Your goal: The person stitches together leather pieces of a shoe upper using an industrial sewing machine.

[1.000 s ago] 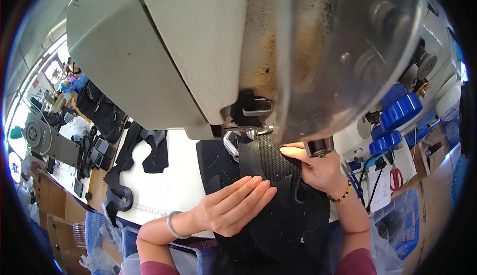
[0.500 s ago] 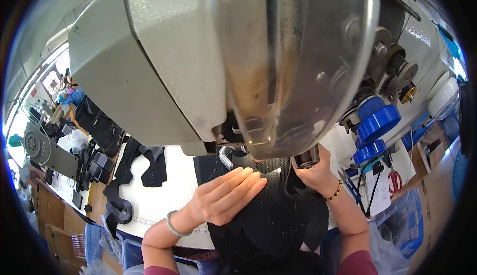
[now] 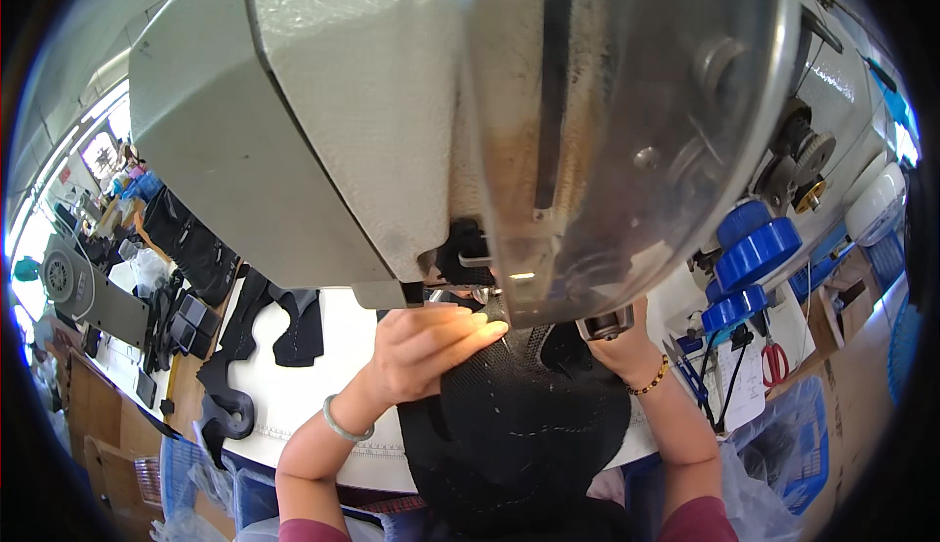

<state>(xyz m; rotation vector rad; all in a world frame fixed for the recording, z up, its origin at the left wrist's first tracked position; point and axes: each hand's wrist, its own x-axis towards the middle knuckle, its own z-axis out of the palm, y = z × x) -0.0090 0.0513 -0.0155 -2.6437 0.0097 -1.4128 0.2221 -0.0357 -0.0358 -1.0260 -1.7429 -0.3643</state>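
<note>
The black material [image 3: 529, 434] spreads from the centre to the lower centre of the frame, below the sewing machine [image 3: 333, 141], between the two hands. At its upper left, the left hand [image 3: 431, 348] lies with fingers outstretched and close together, their tips over the material. At its upper right, the right hand [image 3: 627, 351] is beside it, fingers hidden behind the machine; whether it grips cannot be told.
</note>
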